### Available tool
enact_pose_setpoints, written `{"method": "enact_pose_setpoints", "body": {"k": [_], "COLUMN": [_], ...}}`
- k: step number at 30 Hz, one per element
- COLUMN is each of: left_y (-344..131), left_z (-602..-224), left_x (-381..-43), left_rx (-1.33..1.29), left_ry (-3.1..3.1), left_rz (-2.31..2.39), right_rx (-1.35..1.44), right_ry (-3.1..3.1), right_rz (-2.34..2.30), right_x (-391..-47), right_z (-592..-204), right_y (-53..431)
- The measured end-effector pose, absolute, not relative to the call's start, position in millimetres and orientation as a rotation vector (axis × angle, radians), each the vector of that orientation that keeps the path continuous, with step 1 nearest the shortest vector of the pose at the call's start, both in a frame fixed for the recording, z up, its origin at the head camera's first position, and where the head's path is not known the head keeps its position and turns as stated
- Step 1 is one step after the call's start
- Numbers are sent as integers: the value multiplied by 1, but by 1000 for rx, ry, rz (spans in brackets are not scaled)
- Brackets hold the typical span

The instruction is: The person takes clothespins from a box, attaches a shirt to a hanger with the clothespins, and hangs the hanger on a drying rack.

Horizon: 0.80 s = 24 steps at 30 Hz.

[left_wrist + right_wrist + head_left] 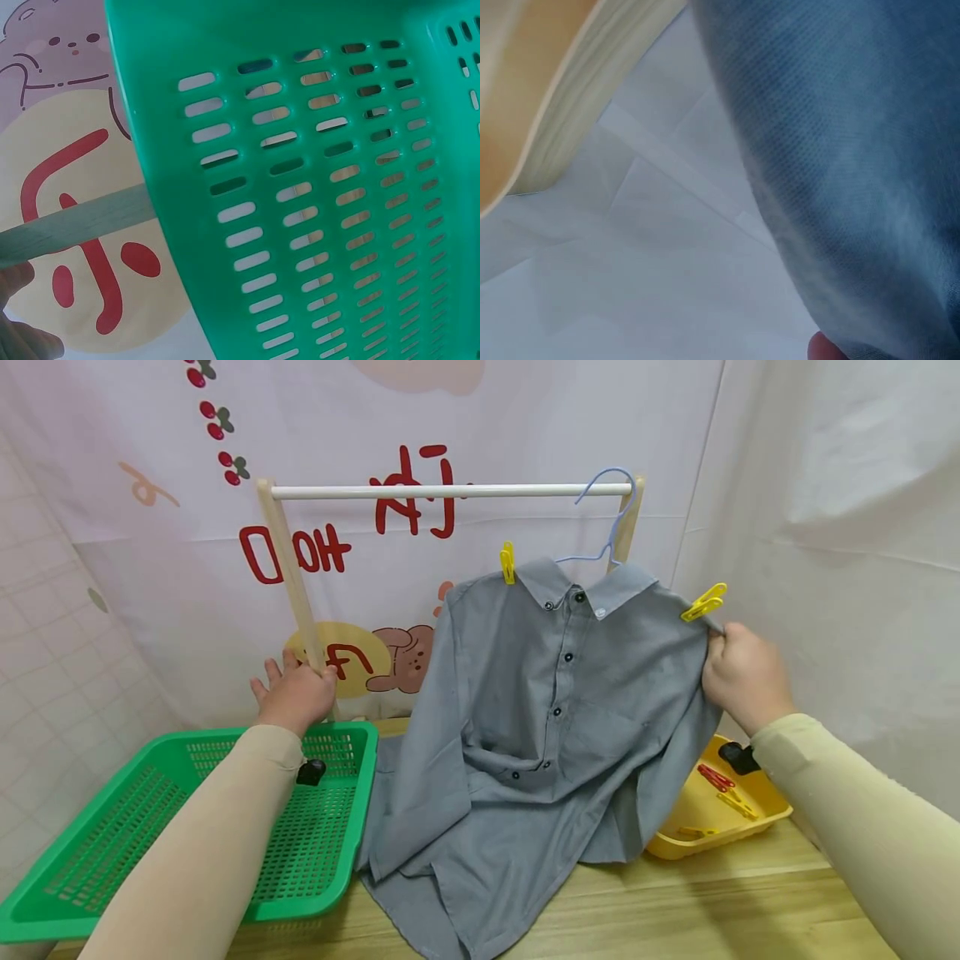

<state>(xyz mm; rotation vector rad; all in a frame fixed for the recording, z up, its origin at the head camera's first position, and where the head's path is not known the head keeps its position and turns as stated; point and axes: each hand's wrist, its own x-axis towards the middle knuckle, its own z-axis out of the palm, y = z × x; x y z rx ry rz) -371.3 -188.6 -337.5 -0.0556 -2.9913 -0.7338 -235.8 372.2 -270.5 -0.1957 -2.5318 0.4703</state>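
Note:
A grey button-up shirt (510, 693) is on a blue wire hanger (617, 531), whose hook passes over the right end of a white bar (450, 492). Yellow clothespins sit at both shoulders, one by the collar's left (507, 562) and one at the right (703, 603). My right hand (746, 672) grips the shirt's edge below the right clothespin; in the right wrist view only a fingertip (825, 348) shows under the cloth. My left hand (296, 693) holds the rack's left wooden post (291, 577) low down, thumb on one side and spread fingers on the other.
A green perforated basket (367, 827) stands left, under my left forearm. Partly behind the shirt at right is a yellow tray (750, 831) with red and yellow clothespins (735, 804). The shirt's hem spreads over the wooden table (675, 918). A printed curtain (525, 427) hangs behind the rack.

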Motion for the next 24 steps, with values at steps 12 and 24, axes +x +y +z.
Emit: {"method": "enact_pose_setpoints", "body": {"k": [12,24], "left_y": [-189,-189], "left_z": [-337,-338], "left_x": [-371,-372], "left_rx": [-55,-60], "left_ry": [-2996,-3003], "left_rz": [-754,-753], "right_rx": [-220,-227], "right_ry": [-2522,-2509], "right_rz": [478,466], "right_x": [-240,-244], "right_z": [-260,-250], "right_y": [368,366]}}
